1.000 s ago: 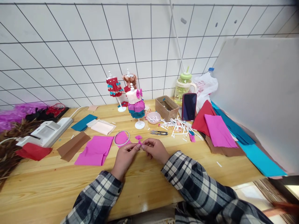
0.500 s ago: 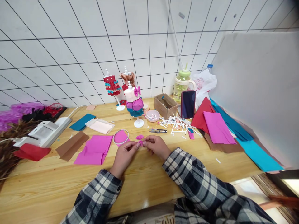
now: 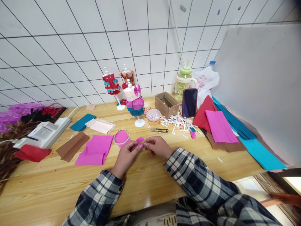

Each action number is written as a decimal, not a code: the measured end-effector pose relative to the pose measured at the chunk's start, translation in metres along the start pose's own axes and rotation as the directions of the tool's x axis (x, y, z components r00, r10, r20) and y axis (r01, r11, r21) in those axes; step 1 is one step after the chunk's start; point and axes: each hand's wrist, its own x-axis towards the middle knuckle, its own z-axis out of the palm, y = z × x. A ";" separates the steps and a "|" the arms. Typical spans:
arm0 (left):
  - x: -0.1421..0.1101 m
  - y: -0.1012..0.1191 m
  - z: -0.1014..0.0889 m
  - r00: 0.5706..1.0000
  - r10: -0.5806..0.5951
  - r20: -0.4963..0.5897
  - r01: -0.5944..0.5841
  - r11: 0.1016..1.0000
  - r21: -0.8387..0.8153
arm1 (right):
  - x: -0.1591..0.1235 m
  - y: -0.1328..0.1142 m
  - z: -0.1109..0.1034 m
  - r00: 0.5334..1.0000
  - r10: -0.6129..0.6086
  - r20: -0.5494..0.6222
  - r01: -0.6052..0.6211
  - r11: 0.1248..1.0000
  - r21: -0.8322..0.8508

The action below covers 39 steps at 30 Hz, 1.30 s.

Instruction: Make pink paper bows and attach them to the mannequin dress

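Observation:
My left hand (image 3: 125,155) and my right hand (image 3: 158,146) meet over the wooden table (image 3: 58,185), both pinching a small pink pleated paper bow (image 3: 140,141) between their fingertips. Just left of the bow lies a white ring (image 3: 122,136) over a pink paper scrap. A pink crepe sheet (image 3: 95,150) lies further left. Small black snips (image 3: 160,130) rest just beyond my right hand. A little mannequin (image 3: 134,102) in a pink and teal paper dress stands behind them.
Two more dressed mannequins (image 3: 110,84) stand by the tiled wall. A pink bowl (image 3: 153,115), cardboard box (image 3: 167,104), phone (image 3: 189,102) and green-lidded bottle (image 3: 183,82) are at the back. Coloured sheets (image 3: 219,127) pile at the right; a power strip (image 3: 44,132) at the left.
Both hands kept pinching the pink bow and stayed together; the fingers shifted slightly on it. The view tilted and moved a little.

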 end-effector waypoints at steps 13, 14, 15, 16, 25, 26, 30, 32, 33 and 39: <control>0.001 -0.002 -0.003 0.999 -0.007 0.052 0.005 0.999 0.036 | -0.003 -0.003 -0.007 0.969 -0.236 -0.078 0.177 0.875 -0.450; 0.002 -0.002 -0.003 0.998 -0.003 0.056 0.001 0.999 0.041 | -0.003 -0.003 -0.007 0.962 -0.254 -0.100 0.189 0.884 -0.428; 0.002 -0.001 -0.003 0.998 0.001 0.062 -0.004 0.999 0.052 | -0.003 -0.003 -0.006 0.955 -0.274 -0.118 0.207 0.894 -0.398; 0.002 -0.001 -0.003 0.998 0.007 0.067 -0.012 0.998 0.066 | -0.004 -0.003 -0.006 0.949 -0.290 -0.126 0.227 0.902 -0.368; 0.000 -0.001 0.000 0.999 0.033 0.042 -0.037 0.995 0.096 | 0.001 0.000 0.001 0.961 -0.204 -0.187 0.164 0.963 -0.212; 0.001 -0.002 0.000 0.999 0.032 0.031 -0.035 0.995 0.089 | 0.002 0.001 0.003 0.957 -0.203 -0.209 0.163 0.968 -0.192; 0.001 -0.004 0.001 0.999 0.026 0.021 -0.028 0.996 0.085 | 0.000 0.000 0.007 0.962 -0.172 -0.210 0.135 0.975 -0.176; 0.001 -0.005 0.001 0.999 0.030 0.034 -0.034 0.992 0.125 | -0.003 -0.003 0.007 0.955 -0.233 -0.182 0.192 0.957 -0.220; 0.000 -0.005 0.001 0.998 0.038 0.041 -0.044 0.987 0.157 | -0.004 -0.004 0.007 0.942 -0.291 -0.166 0.242 0.933 -0.265; 0.000 -0.007 0.002 0.992 0.092 0.080 -0.111 0.956 0.270 | -0.005 -0.006 0.005 0.910 -0.389 -0.143 0.295 0.850 -0.436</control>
